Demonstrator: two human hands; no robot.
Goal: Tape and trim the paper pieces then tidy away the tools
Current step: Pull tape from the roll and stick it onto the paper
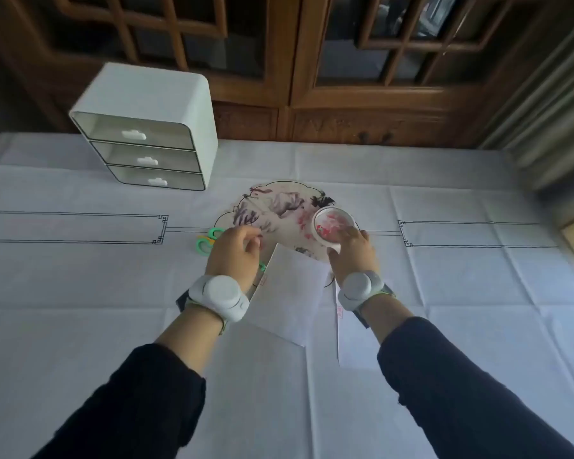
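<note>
The worktop (pixel 444 293) fills the frame under a creased white cover, and the white drawers (pixel 146 127) sit upper left, all three closed. At centre lies the painted paper (pixel 279 210), with a white sheet (pixel 289 293) overlapping its lower edge and a second sheet (pixel 355 342) lower right, partly under the right wrist.

Both hands are over the painting now. The right hand (pixel 353 253) grips the tape (pixel 325 243), fingers wrapped round the roll just right of centre and holding it tilted above the painted surface. The left hand (pixel 234 253) is curled tight, thumb against fingertips. That looks like a pinch on the tape's free end, but the strip itself is too fine to make out.

The risks from here? Neither hand is pinning paper, so a sharp tug on the roll could drag the white sheet off its overlap and the join would set crooked. A long clear strip may curl back and stick to itself, or land on the artwork and lift colour when peeled.

The green scissors (pixel 206 241) lie just left of the left hand, partly hidden under it. A sweep that way could knock them, and with both hands busy, cutting the strip will be awkward.
</note>
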